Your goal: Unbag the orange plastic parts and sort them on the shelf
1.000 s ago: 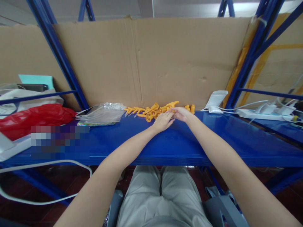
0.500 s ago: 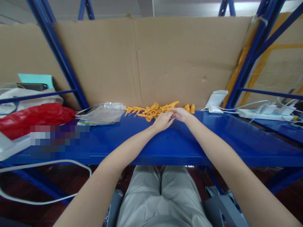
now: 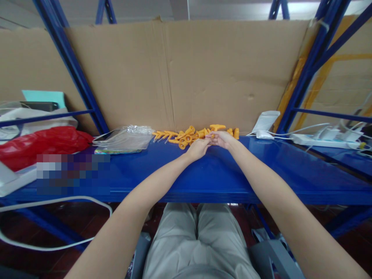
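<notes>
My left hand (image 3: 198,149) and my right hand (image 3: 221,140) meet at the back of the blue table, their fingertips closed round a small yellow corkscrew piece (image 3: 212,136) that is mostly hidden. Just beyond my right fingers shows a yellow T-shaped handle (image 3: 217,127), lying crosswise; whether it joins the held piece is hard to see. To the left of my hands lies a pile of yellow bell-shaped pieces (image 3: 183,144). Farther left, several yellow corkscrew handles with metal spirals (image 3: 164,135) lie in a row. A few yellow pieces (image 3: 236,133) stand right of my right hand.
The blue table (image 3: 232,174) has a cardboard wall (image 3: 203,77) behind it. Clear plastic bags (image 3: 124,140) lie left, beside a red plastic bag (image 3: 49,143). A white packet (image 3: 266,124) and a power strip (image 3: 325,141) are on the right. Blue posts frame both sides.
The yellow T-shaped handle beyond my fingers has turned from slanted to nearly level. My right hand has turned slightly, its fingers now stretching toward my left hand, which has barely moved.
</notes>
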`<action>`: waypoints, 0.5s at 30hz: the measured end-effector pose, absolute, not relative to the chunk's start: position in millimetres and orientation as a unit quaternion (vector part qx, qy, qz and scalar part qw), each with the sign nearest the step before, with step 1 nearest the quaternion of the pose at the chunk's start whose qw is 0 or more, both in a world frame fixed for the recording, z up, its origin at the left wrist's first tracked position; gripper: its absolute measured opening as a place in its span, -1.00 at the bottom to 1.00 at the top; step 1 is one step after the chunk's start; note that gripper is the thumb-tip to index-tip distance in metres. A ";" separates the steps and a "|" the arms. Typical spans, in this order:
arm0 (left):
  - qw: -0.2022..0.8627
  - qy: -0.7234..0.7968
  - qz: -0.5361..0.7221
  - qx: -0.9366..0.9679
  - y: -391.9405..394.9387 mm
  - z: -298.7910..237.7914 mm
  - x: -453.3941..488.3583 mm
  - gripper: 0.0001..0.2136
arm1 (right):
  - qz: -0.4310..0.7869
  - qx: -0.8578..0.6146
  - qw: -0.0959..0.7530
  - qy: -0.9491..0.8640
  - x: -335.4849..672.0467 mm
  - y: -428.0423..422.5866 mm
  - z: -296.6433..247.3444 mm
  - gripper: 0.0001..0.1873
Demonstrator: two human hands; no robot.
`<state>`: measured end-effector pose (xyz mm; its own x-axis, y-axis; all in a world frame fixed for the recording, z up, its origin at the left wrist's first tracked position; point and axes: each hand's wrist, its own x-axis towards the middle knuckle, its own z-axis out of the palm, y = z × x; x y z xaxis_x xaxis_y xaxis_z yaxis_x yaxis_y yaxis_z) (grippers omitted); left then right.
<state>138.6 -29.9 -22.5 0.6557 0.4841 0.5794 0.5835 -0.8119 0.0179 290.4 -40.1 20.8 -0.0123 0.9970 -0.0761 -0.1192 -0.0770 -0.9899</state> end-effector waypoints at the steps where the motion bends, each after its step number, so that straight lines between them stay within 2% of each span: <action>1: 0.075 -0.304 -0.295 -0.903 -28.9 -22.4 137.9 -0.82 | 0.552 -0.485 0.508 -0.449 291.1 -40.0 21.1 -0.81; 10: 0.013 -0.326 -0.357 -0.876 -20.8 -17.1 131.4 -0.81 | 0.552 -0.475 0.488 -0.482 299.4 -47.3 29.9 -0.79; 15: -0.057 -0.328 -0.421 -0.844 -10.8 -19.3 132.0 -0.81 | 0.534 -0.475 0.486 -0.503 301.8 -44.5 30.5 -0.81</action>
<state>132.0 -10.8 -19.3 0.4308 0.6020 0.6723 0.5059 -0.7780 0.3725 301.8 -44.5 30.5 -0.0767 0.9969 -0.0183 -0.0412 -0.0215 -0.9989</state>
